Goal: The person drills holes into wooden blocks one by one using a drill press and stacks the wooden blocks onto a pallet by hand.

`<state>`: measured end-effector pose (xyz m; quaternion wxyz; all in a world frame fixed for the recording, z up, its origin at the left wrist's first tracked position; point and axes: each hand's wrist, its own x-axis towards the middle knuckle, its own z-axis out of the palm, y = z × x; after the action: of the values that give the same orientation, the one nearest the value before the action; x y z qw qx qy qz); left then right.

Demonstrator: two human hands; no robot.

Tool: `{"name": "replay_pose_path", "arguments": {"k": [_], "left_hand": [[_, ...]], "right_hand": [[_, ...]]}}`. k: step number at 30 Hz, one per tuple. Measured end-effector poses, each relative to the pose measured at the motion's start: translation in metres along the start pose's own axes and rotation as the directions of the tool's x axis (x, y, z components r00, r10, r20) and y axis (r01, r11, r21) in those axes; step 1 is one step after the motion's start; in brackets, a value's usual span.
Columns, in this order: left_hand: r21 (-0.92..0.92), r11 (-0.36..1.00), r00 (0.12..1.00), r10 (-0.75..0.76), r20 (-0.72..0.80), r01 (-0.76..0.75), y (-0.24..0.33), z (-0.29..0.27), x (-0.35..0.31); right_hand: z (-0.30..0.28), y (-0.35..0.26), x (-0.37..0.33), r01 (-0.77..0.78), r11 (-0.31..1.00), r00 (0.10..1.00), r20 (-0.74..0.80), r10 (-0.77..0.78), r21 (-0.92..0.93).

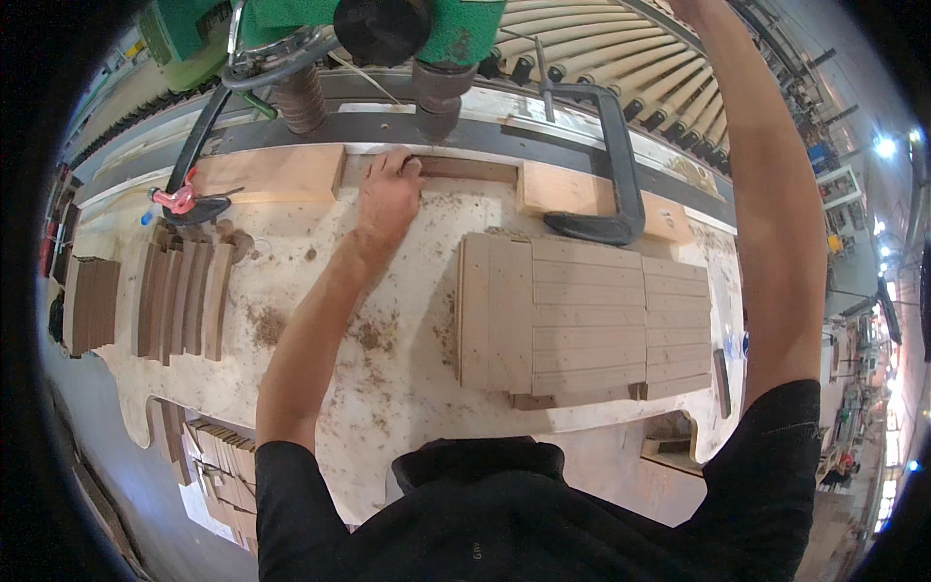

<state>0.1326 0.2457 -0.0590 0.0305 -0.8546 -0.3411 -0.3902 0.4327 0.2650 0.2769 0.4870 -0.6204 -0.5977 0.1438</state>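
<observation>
My left hand [390, 189] is at the dark metal fence, fingers curled round the left end of a short brown wooden strip [470, 170]. That strip lies along the fence between two pale wooden blocks, the left block [281, 173] and the right block [572, 194]. Above my left hand hangs a green drilling machine [461, 39] with ribbed dark spindle sleeves. My right arm stretches far forward, and only a bit of my right hand [690, 8] shows at the top edge, its fingers cut off from view.
A black C-clamp [626, 175] grips the right block; another clamp with a red handle [176, 199] sits at the left. Grooved brown boards are stacked [587, 320] at right centre. More wooden strips [179, 301] stand at left. Rollers [621, 48] lie beyond the fence. Sawdust covers the white table [388, 388].
</observation>
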Motion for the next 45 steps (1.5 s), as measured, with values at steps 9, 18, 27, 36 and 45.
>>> {"name": "replay_pose_path", "arguments": {"k": [9,18,27,36,45], "left_hand": [[-0.028,0.983,0.937,-0.163,0.31,0.18,0.005,-0.074,-0.034],[-0.036,0.928,0.896,-0.347,0.278,0.371,0.172,-0.224,-0.117],[-0.193,0.952,0.927,-0.162,0.339,0.237,0.291,-0.17,-0.131],[-0.076,0.984,0.971,-0.147,0.188,0.164,0.292,-0.142,-0.144],[-0.188,0.966,0.984,-0.174,0.043,0.179,0.322,-0.15,-0.148]], "right_hand": [[-0.033,-0.011,-0.12,0.209,0.974,0.977,0.065,-0.204,-0.085],[-0.069,0.042,-0.428,-0.282,0.834,0.891,0.453,0.044,0.474],[-0.022,0.096,-0.552,-0.661,0.589,0.697,0.671,0.251,0.466],[-0.014,0.102,-0.539,-0.678,0.458,0.727,0.613,0.308,0.574],[0.028,0.097,-0.56,-0.778,0.347,0.607,0.769,0.2,0.524]]}}
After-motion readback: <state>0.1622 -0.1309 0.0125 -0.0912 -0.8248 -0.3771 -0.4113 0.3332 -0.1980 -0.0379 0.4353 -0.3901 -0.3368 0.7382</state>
